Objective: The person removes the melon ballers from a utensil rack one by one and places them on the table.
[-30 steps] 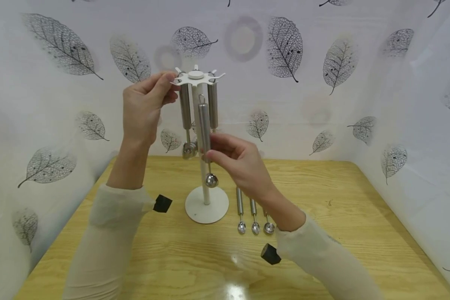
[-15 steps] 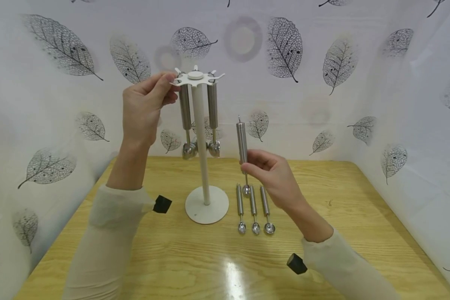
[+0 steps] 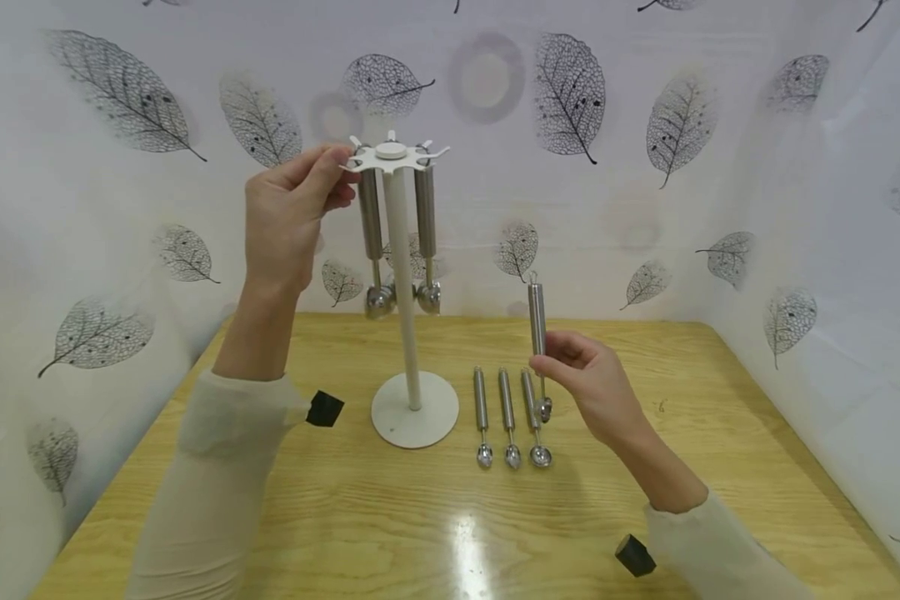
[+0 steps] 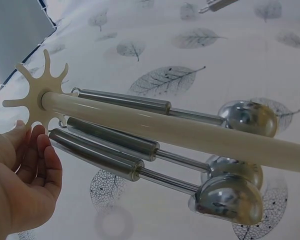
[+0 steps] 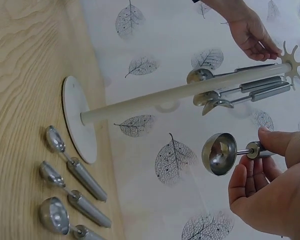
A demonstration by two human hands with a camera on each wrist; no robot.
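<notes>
My left hand (image 3: 281,217) pinches one arm of the white star-shaped top of a utensil stand (image 3: 402,342). Three steel melon ballers hang from that top by their loops, bowls down; in the left wrist view one hanging melon baller (image 4: 125,102) is behind the pole and two are nearer the fingers. In my right hand (image 3: 596,383), a melon baller (image 3: 537,317) is held upright by the lower handle, between thumb and fingers. Its round hollow bowl (image 5: 219,153) shows in the right wrist view. It is right of the stand, just over the handle of the rightmost table piece.
Three melon ballers lie side by side on the wooden table (image 3: 330,517), right of the stand's round base (image 3: 390,425): a left one (image 3: 481,400), a middle one (image 3: 507,400) and a right one (image 3: 541,455). A leaf-print cloth (image 3: 450,208) closes off the back and sides.
My right hand has carried the melon baller away from the stand, rightwards and down toward the row on the table. My left hand has kept its place at the stand's top.
</notes>
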